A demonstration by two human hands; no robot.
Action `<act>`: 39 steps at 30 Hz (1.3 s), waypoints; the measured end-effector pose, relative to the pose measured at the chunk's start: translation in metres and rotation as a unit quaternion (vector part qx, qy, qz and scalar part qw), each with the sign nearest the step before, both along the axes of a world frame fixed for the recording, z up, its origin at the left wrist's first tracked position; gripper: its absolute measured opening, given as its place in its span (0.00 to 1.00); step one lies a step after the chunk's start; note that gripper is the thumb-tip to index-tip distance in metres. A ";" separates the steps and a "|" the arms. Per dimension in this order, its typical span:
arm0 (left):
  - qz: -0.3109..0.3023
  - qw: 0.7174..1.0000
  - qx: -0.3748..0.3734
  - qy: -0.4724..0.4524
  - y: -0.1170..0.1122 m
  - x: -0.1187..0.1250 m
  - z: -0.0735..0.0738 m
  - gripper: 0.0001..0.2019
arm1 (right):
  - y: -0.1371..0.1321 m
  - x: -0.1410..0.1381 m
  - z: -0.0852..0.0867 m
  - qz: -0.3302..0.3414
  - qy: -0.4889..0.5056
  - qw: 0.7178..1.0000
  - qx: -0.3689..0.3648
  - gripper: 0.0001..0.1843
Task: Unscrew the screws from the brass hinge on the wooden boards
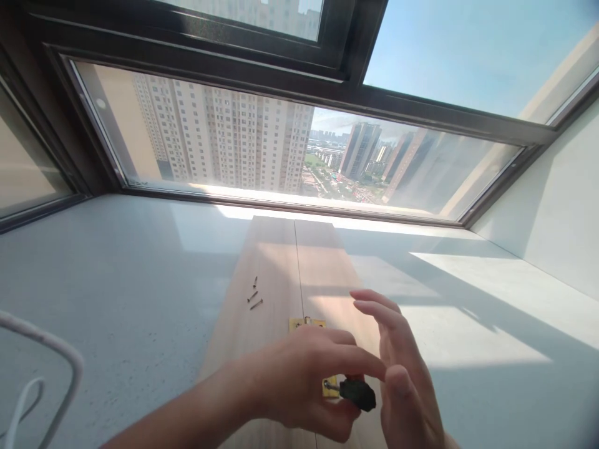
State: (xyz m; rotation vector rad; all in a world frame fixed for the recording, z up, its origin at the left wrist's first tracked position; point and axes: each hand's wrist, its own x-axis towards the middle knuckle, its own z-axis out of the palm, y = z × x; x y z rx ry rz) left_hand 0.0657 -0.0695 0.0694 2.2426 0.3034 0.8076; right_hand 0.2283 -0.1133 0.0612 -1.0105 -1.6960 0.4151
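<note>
Over the yellow hinge (320, 323): on my remote feed I am seeing the left hand (299, 374) arching across it and hiding its middle, while a far edge and a near corner are showing.
Left fingers: they are curling around a screwdriver (358, 395), leaving little gap, the thumb lying below the black handle and the index finger stretching above it.
Screwdriver: its metal shaft is reaching toward the near corner of the hinge; I cannot tell whether the tip is sitting in a screw.
Right hand (406, 368): just right of the hinge it is standing wide open, fingers gently bending, holding nothing I can see; its thumb is standing so close to the left index fingertip that I cannot tell whether they are touching.
Boards: the hinge is lying along the seam between a left wooden board (276, 284) and a right wooden board (327, 268).
Three screws (256, 304): they are lying loose on the left board, beyond the hinge and left of it.
Pale sill (154, 312): it is spreading on both sides of the hinge, catching sunlight on the right.
White cable (70, 358): it is looping well left of the hinge.
Window frame (281, 206): far beyond the hinge it is running crosswise, with tall buildings (224, 137) rising outside.
</note>
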 end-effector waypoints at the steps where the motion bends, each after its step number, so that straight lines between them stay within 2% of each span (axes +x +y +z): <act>1: 0.000 1.000 0.012 0.012 0.000 0.000 0.002 0.18 | 0.003 0.003 -0.002 -0.018 0.033 0.999 0.000 0.24; 3: -0.012 1.000 -0.001 0.018 -0.001 0.002 0.001 0.12 | 0.010 0.014 -0.007 -0.054 0.080 0.995 0.003 0.21; 5: -0.042 0.997 -0.068 -0.007 -0.003 0.004 -0.004 0.06 | 0.018 0.029 -0.014 -0.099 0.108 0.989 -0.029 0.19; 9: -0.083 0.964 -0.248 -0.051 -0.005 0.013 -0.020 0.07 | 0.027 0.056 -0.033 -0.150 0.134 0.974 -0.106 0.17; 11: -0.088 0.950 -0.298 -0.035 -0.004 0.017 -0.025 0.07 | 0.027 0.063 -0.041 -0.163 0.135 0.967 -0.140 0.17; 14: -0.096 0.934 -0.344 -0.001 -0.001 0.020 -0.027 0.08 | 0.027 0.067 -0.046 -0.165 0.143 0.961 -0.171 0.17; 18: -0.067 0.917 -0.393 0.017 -0.002 0.023 -0.025 0.12 | 0.026 0.069 -0.045 -0.152 0.152 0.960 -0.180 0.18; 21: -0.077 0.915 -0.397 0.013 -0.005 0.023 -0.022 0.15 | 0.025 0.069 -0.044 -0.136 0.149 0.962 -0.184 0.18; 23: -0.081 0.914 -0.397 -0.014 -0.007 0.023 -0.021 0.21 | 0.024 0.070 -0.044 -0.124 0.141 0.963 -0.195 0.18; 26: -0.039 0.909 -0.408 -0.078 -0.013 0.024 -0.025 0.27 | 0.021 0.068 -0.044 -0.112 0.125 0.963 -0.211 0.18; 30: 0.065 0.914 -0.370 -0.156 -0.025 0.031 -0.042 0.32 | 0.020 0.065 -0.041 -0.112 0.114 0.965 -0.209 0.18; 33: 0.144 0.904 -0.356 -0.189 -0.034 0.039 -0.051 0.32 | 0.018 0.063 -0.037 -0.113 0.110 0.966 -0.203 0.18; 36: 0.207 0.877 -0.369 -0.225 -0.042 0.051 -0.052 0.32 | 0.016 0.060 -0.034 -0.112 0.110 0.968 -0.198 0.18; 39: 0.287 0.820 -0.392 -0.302 -0.046 0.062 -0.049 0.33 | 0.015 0.057 -0.031 -0.115 0.111 0.969 -0.187 0.18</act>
